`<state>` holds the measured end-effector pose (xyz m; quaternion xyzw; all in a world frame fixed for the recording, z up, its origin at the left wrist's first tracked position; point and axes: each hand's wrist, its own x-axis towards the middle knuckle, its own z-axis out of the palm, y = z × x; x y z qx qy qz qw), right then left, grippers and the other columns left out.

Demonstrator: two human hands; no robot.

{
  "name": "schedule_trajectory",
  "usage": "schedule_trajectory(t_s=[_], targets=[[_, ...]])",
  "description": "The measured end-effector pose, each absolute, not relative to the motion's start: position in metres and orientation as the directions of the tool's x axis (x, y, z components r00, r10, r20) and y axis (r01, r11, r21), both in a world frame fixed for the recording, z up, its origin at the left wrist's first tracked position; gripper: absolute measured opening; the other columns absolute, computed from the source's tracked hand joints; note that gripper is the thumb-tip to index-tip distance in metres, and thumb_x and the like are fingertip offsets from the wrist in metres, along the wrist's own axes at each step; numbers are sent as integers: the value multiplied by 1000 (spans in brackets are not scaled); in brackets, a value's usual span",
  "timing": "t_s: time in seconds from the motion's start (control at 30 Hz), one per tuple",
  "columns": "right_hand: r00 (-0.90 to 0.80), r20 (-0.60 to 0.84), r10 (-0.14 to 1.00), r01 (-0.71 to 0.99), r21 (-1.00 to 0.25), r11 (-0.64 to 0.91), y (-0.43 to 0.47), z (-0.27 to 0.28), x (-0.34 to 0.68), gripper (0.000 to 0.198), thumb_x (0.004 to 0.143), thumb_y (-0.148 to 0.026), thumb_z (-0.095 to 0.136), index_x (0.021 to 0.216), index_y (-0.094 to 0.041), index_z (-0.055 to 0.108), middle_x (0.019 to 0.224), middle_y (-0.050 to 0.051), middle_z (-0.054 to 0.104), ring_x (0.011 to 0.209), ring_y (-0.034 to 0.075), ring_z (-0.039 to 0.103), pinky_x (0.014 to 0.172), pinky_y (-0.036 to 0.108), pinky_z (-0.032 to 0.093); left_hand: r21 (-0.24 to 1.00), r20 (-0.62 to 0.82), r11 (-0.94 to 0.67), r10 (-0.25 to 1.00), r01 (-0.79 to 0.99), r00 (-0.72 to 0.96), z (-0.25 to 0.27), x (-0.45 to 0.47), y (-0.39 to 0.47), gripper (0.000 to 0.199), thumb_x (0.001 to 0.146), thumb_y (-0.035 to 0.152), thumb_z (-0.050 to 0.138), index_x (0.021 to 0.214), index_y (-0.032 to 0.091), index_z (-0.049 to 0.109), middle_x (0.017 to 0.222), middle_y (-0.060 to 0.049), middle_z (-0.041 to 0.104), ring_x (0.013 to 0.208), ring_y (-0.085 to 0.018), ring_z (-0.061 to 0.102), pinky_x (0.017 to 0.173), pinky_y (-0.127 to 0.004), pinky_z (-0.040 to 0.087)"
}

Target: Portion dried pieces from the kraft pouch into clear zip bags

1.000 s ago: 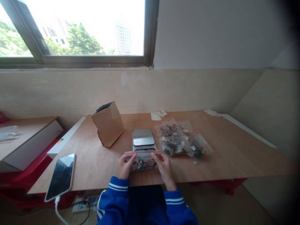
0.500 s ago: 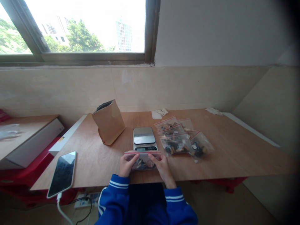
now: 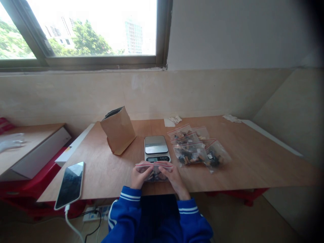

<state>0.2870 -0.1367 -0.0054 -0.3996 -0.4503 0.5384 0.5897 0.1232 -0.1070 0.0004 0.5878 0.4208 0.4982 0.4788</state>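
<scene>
A clear zip bag (image 3: 156,177) with a red seal strip and small mixed pieces inside is between my hands at the table's near edge. My left hand (image 3: 139,176) pinches its top edge on the left, thumb on the near side. On the right, my right hand (image 3: 174,179) pinches the same edge, the two thumbs closer together over the strip. Just beyond the bag stands a digital kitchen scale (image 3: 156,145) with a bare metal plate and a small display. Several filled zip bags (image 3: 191,155) lie in a pile to the right of the scale.
An open brown paper bag (image 3: 120,131) leans at the back left of the wooden table (image 3: 253,158). A phone (image 3: 71,185) on a white cable lies at the left edge. Crumpled tissue (image 3: 175,119) rests near the wall. A window (image 3: 101,33) is above.
My thumbs have moved closer together along the seal, and the bag's top edge now bulges slightly apart. The whole view has shifted a little.
</scene>
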Motion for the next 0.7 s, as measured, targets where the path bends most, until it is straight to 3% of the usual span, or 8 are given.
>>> schedule_trajectory(t_s=[0.17, 0.33, 0.7], targets=[[103, 125, 987, -188, -972, 142, -133, -6, 281, 22, 74, -39, 71, 82, -19, 73, 82, 5, 73, 80, 21, 66, 75, 32, 53, 980, 195, -198, 970, 12, 143, -2, 125, -107, 23, 71, 37, 72, 77, 15, 72, 78, -6, 69, 79, -20, 66, 73, -29, 52], [240, 186, 953, -87, -973, 212, -132, -8, 274, 22, 73, -40, 71, 71, -18, 69, 71, 2, 67, 72, 18, 63, 68, 28, 51, 981, 194, -195, 977, -5, 84, -1, 127, -108, 22, 71, 36, 72, 77, 15, 71, 77, -5, 70, 76, -20, 66, 72, -29, 52], [159, 201, 967, -70, -974, 214, -131, -9, 272, 26, 75, -41, 69, 83, -16, 69, 76, 3, 68, 69, 15, 61, 64, 25, 49, 967, 253, -253, 959, -18, 125, 5, 132, -111, 20, 72, 34, 71, 77, 15, 72, 79, -6, 73, 79, -19, 68, 75, -29, 53]])
